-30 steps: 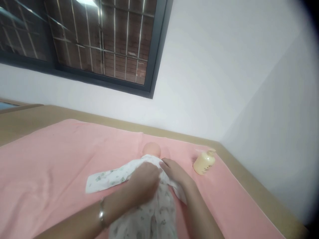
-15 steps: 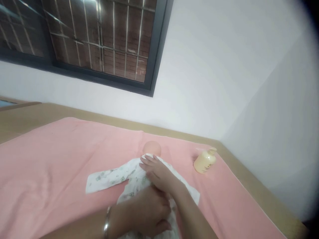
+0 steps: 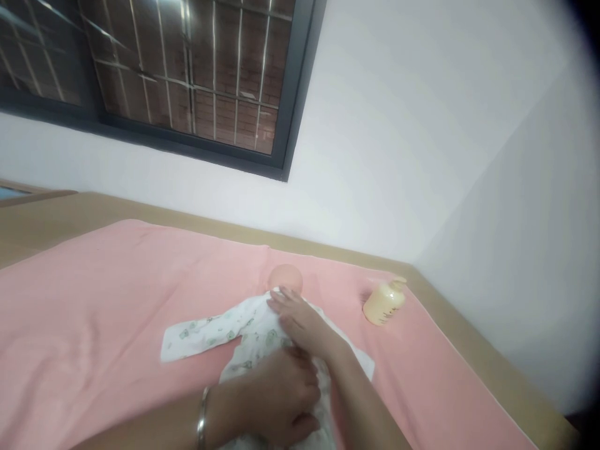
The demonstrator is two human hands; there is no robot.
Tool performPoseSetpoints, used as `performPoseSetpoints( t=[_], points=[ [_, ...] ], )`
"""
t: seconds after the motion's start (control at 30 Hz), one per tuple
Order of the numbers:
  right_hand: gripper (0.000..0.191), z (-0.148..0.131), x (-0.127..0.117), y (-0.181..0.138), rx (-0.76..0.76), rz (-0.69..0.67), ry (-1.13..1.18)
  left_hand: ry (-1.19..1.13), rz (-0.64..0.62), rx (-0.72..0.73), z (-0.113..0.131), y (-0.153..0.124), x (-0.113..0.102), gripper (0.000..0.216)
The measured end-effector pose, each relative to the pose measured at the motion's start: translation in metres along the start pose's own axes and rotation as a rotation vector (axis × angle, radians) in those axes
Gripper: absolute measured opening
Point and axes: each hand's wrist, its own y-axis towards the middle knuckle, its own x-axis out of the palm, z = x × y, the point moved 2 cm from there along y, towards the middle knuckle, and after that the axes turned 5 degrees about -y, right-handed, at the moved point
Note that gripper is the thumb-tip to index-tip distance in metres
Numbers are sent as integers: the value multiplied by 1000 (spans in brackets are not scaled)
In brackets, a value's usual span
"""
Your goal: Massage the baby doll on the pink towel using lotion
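A baby doll with a smooth, bare head [image 3: 285, 277] lies on a pink sheet. It is covered by a white long-sleeved baby outfit [image 3: 206, 333] with a small green print, one sleeve stretched out to the left. Over the front of the outfit, my left hand [image 3: 284, 395] has its fingers curled down into the cloth; the fingertips are partly hidden. A silver bangle circles that wrist. Just beyond, my right hand [image 3: 300, 319] lies flat on the upper chest below the head, fingers extended. My right forearm covers part of the other sleeve.
On the right of the pink sheet [image 3: 117, 281] stands a pale yellow pump bottle [image 3: 384, 303]. A tan surface edge [image 3: 225, 230] borders the sheet along the white wall [image 3: 375, 125]. Above is a dark-framed window [image 3: 187, 147] with metal bars.
My right hand has slid slightly to the right on the outfit, its fingers a bit closer together. My left hand stays curled in nearly the same place.
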Motion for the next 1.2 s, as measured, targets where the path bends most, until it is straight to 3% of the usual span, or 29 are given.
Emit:
performPoseSetpoints(
  t=[0.1, 0.27, 0.43, 0.57, 0.7, 0.87, 1.03, 1.2],
  points=[
    [42, -4, 2, 1, -17, -14, -49, 29, -13, -17, 0, 0, 0, 23],
    [47, -8, -4, 0, 9, 86, -27, 42, 7, 3, 1, 0, -1, 24],
    [41, -5, 2, 2, 2, 8, -53, 35, -11, -1, 2, 0, -3, 22],
    [41, -3, 2, 1, 7, 88, -59, 54, -4, 3, 2, 1, -5, 24],
    [40, -4, 6, 1, -8, 56, -8, 30, 17, 5, 2, 1, -2, 24],
    [42, -6, 6, 1, -4, 153, 38, 69, 16, 4, 2, 1, -2, 25],
    [41, -9, 5, 1, -3, 118, 59, 61, 30, 14, 4, 2, -7, 24],
    [41, -7, 3, 0, -3, 186, 87, 57, -2, -1, 3, 1, -4, 26]
  ],
)
